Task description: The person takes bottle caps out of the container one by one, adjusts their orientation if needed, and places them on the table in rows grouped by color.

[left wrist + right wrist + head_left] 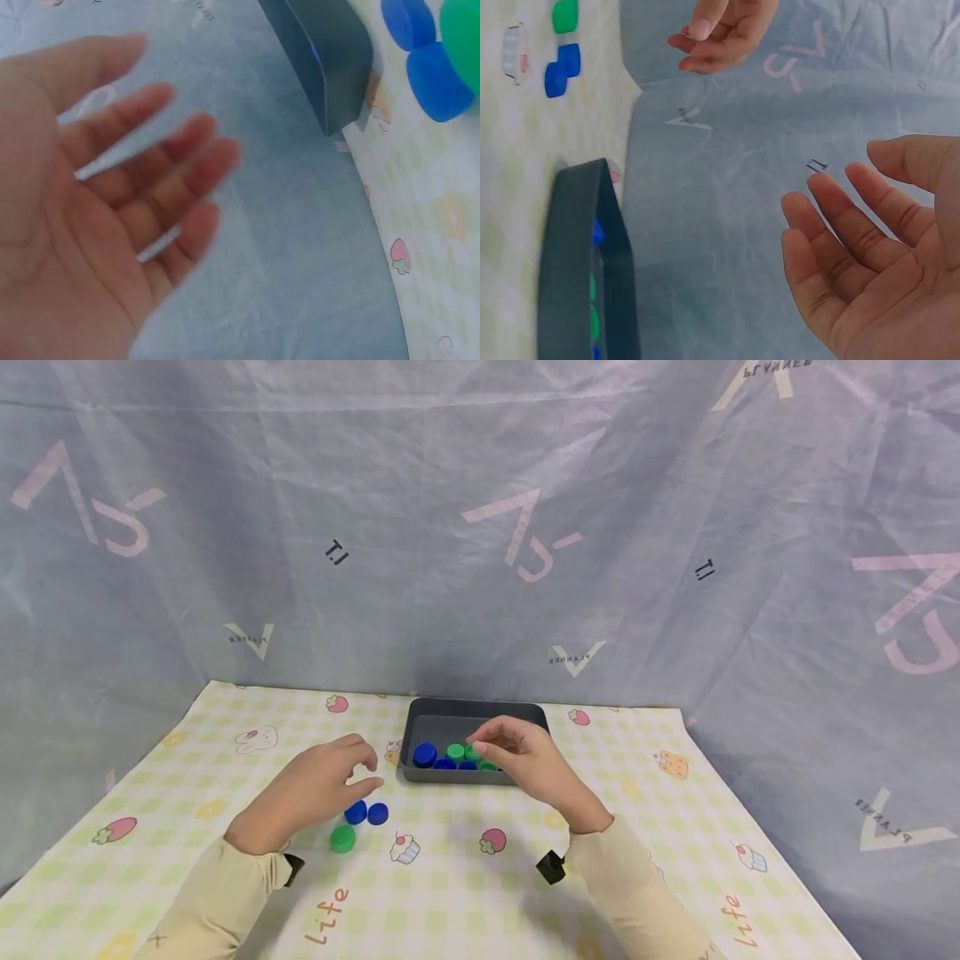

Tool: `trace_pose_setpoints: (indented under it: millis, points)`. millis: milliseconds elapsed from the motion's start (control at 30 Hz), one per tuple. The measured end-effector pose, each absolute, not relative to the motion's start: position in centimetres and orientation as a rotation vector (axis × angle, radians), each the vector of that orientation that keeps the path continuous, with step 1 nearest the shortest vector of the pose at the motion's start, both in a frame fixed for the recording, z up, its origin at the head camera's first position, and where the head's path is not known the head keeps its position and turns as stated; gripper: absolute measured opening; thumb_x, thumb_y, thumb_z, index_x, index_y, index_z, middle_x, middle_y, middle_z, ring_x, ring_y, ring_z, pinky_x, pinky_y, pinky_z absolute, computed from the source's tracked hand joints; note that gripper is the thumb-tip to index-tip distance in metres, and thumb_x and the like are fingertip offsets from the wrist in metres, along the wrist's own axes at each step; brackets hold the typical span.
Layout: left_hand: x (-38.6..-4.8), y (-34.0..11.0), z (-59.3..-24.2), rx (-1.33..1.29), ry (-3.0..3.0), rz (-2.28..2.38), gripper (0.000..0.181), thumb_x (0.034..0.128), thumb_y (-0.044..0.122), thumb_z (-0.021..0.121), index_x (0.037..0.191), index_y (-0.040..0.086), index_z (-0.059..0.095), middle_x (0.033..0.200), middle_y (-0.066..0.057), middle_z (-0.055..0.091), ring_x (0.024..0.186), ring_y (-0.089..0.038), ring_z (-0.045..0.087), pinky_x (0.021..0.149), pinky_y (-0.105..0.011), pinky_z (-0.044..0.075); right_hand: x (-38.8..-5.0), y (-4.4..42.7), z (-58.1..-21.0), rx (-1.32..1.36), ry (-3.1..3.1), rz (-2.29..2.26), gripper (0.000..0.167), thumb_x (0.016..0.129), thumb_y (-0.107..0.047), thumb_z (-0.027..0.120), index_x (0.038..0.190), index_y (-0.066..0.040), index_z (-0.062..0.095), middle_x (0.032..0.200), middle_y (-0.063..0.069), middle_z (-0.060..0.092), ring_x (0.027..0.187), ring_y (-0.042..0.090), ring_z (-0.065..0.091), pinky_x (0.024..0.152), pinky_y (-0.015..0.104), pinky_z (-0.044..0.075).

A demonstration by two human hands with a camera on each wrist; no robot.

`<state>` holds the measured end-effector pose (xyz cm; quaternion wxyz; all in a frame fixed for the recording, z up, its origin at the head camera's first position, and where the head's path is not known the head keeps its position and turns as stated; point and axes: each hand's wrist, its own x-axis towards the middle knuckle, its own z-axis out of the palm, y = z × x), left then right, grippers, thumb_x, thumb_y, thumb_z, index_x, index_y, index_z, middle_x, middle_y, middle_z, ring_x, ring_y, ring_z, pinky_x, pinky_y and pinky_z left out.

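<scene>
My left hand (318, 781) hovers above the table, left of a dark grey tray (450, 777). Its fingers are loosely bent and nothing is between them, as the left wrist view shows. Just below it on the cloth lie two blue bottle caps (378, 813) and a green cap (342, 838). My right hand (528, 760) is over the right part of the tray, its relaxed fingers (825, 232) holding nothing. Several blue caps (424, 755) and green caps (455, 752) lie along the tray's near side; the right hand hides part of its interior.
A checked tablecloth (442, 893) with printed fruit and cakes covers the table. Behind the tray, past the table's far edge, hangs a grey printed curtain (420, 568), which also closes off both sides.
</scene>
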<state>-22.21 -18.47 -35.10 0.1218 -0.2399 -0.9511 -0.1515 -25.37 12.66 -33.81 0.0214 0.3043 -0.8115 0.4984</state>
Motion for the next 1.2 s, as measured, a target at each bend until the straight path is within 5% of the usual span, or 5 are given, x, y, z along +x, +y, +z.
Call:
trace_pose_setpoints:
  millis: [467,733,1200]
  points:
    - [-21.8,-18.0,-35.1,-0.847,-2.687,-0.518,0.008,0.0925,0.025,0.072,0.096,0.024,0.064,0.099,0.014,0.062,0.087,-0.01,0.062,0.076,-0.033,0.053,-30.7,11.1,-36.5,0.833,-2.701,1.152,0.014,0.1,-0.028,0.062,0.112,-0.024,0.068,0.103,-0.006,0.069,0.089,0.012,0.063,0.076,0.034,0.052]
    - [-21.7,-17.9,-35.1,-0.832,-2.707,-0.518,0.008,0.0931,0.026,0.071,0.096,0.024,0.064,0.097,0.013,0.062,0.085,-0.009,0.06,0.077,-0.033,0.052,-33.7,11.6,-38.5,0.735,-2.788,0.966,0.019,0.099,-0.021,0.064,0.116,-0.015,0.068,0.113,0.001,0.067,0.102,0.017,0.065,0.089,0.039,0.053]
    - [-21.9,-17.4,-35.3,-0.85,-2.705,-0.48,0.006,0.0908,0.025,0.073,0.09,0.024,0.067,0.094,0.016,0.061,0.078,-0.002,0.054,0.074,-0.031,0.051,-34.9,13.4,-41.3,0.621,-2.91,0.98,0.012,0.092,-0.01,0.07,0.103,-0.008,0.071,0.091,-0.001,0.067,0.084,0.014,0.062,0.077,0.035,0.054]
